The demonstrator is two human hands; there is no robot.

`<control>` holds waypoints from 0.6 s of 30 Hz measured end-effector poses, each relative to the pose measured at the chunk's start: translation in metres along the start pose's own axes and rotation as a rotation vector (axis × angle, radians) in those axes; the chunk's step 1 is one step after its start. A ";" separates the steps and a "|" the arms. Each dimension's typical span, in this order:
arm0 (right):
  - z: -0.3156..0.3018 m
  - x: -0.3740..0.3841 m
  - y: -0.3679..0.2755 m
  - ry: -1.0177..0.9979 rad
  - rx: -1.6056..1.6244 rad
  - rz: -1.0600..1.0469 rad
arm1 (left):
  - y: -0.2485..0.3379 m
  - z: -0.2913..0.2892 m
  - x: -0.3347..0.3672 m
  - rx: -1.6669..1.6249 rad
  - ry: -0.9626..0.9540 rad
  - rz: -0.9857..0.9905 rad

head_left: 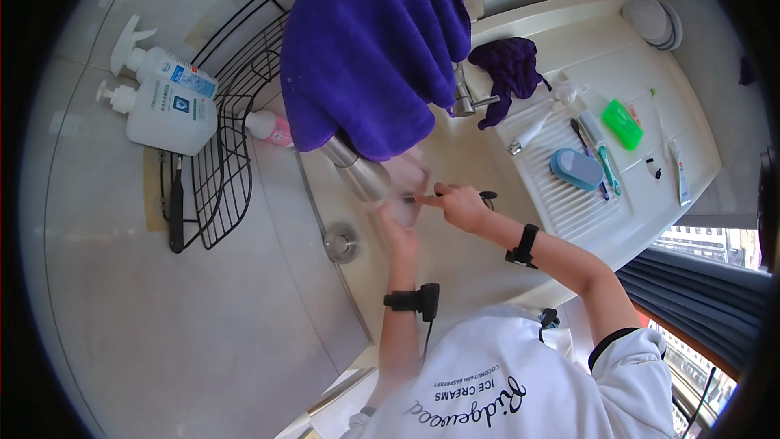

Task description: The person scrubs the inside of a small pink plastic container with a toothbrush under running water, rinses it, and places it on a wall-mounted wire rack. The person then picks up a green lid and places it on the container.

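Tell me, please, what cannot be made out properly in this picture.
All in the head view:
Whatever the purple cloth covers: hidden by its folds.
Pale thing at the left hand: too blurred to identify.
Dark thing in the right hand: partly hidden by the grip.
Curtain: cut off by the dark lens rim.
Black pieces: too small to identify.

Can't see top of purple cloth [374, 57], cut off | can't resolve left hand [400, 223], blurred below purple cloth | can't identify dark speck [409, 199] below purple cloth, too small | can't identify black thing [488, 195], partly hidden by right hand [463, 208]
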State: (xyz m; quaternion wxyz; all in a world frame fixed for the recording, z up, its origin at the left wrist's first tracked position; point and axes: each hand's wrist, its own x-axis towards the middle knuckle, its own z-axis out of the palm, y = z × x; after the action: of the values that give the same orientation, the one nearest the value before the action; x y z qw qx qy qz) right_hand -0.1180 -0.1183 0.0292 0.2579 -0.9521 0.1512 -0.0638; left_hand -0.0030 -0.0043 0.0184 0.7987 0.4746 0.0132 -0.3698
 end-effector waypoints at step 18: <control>-0.013 -0.010 -0.006 -0.028 0.139 0.107 | -0.025 -0.021 0.021 0.039 -0.053 0.049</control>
State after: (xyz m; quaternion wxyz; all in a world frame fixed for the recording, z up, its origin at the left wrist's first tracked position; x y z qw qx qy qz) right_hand -0.1284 -0.1163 0.0431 0.3285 -0.9233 0.1933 -0.0473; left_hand 0.0046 -0.0069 -0.0196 0.7983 0.4801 -0.0268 -0.3627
